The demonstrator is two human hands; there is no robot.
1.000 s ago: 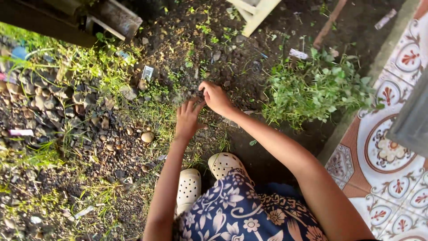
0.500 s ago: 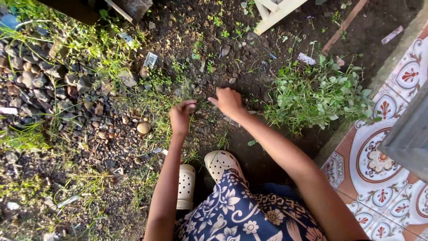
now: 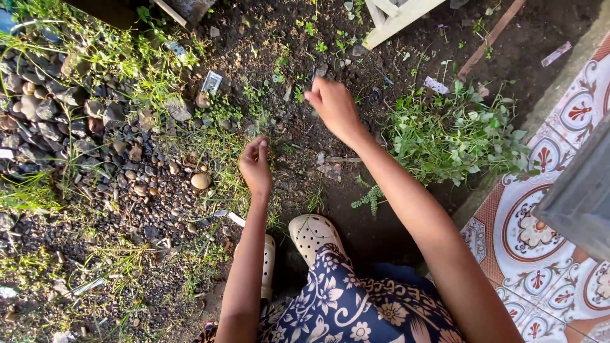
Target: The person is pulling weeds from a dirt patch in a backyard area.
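Left hand [image 3: 256, 166] pinched shut on grass tuft [image 3: 236, 184] just beneath it, right hand [image 3: 333, 105] loosely closed above bare soil [image 3: 356, 57], farther from tuft.

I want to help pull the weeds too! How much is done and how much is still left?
Done: a heap of pulled green weeds lies beside the tiled floor, and the soil near it looks mostly bare. In hand: the right hand is pinched shut over the dirt and the left hand reaches into the grass. Left: plenty of grass among the stones.
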